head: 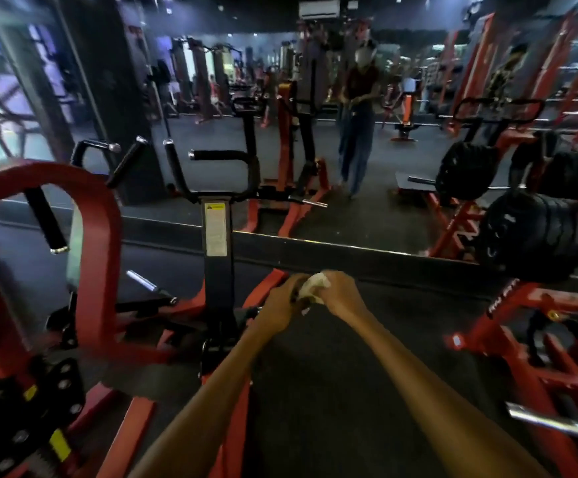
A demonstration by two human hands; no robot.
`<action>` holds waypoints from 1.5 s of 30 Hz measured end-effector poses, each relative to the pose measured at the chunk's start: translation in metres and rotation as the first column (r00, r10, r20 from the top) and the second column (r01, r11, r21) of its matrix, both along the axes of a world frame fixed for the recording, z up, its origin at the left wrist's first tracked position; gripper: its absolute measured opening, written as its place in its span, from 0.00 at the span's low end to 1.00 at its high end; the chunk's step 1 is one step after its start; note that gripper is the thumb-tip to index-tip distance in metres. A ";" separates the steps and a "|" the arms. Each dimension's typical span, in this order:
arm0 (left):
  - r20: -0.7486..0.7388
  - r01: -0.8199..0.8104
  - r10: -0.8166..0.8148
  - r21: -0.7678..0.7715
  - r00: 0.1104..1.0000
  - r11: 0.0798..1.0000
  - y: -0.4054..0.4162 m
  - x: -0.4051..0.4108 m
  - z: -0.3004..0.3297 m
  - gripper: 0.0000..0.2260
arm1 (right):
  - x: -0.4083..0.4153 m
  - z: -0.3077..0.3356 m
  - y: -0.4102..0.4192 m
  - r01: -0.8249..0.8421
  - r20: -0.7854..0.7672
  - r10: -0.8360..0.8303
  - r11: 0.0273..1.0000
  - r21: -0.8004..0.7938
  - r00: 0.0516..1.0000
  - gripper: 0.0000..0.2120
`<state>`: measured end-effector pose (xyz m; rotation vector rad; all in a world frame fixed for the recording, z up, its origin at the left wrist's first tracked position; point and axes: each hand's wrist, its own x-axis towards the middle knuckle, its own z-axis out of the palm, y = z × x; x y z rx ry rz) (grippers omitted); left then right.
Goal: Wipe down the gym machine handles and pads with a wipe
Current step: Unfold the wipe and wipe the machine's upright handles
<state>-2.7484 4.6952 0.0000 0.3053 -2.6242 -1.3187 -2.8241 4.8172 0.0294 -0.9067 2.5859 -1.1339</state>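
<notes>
Head view: crumpled white wipe (313,287)

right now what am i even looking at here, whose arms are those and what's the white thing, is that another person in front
This is one picture from a camera worn on a person's head, looking forward and down, so the two bare arms reaching out from the bottom are the wearer's own. The left hand and right hand meet in the middle, and their fingers hold a crumpled white wipe between them. The left hand also seems to hold something dark, too blurred to name.

Around them stand red and black gym machines. The one straight ahead has a black post with a warning label and black padded handles on top. Stacked black weight plates sit to the right.

The far wall is a mirror, so the figure ahead is most likely the wearer's own reflection.
</notes>
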 end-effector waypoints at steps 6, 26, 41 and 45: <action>0.001 -0.241 0.241 -0.036 0.970 0.970 -0.029 -0.073 -0.005 0.11 | -0.097 0.008 -0.020 0.123 0.130 -0.107 0.985 -0.123 0.986 0.10; -0.070 -0.172 0.206 0.334 0.976 0.927 -0.154 -0.246 0.038 0.07 | -0.260 0.025 -0.146 -0.212 0.378 0.296 0.945 -0.248 0.877 0.22; -0.017 -0.236 0.392 0.775 0.920 0.586 -0.218 -0.287 0.027 0.08 | -0.313 0.028 -0.202 -0.270 0.507 0.296 0.954 -0.127 0.809 0.14; 0.070 -0.289 0.463 0.859 0.884 0.422 -0.226 -0.288 0.026 0.08 | -0.323 0.037 -0.203 -0.207 0.601 0.352 0.932 -0.299 0.717 0.11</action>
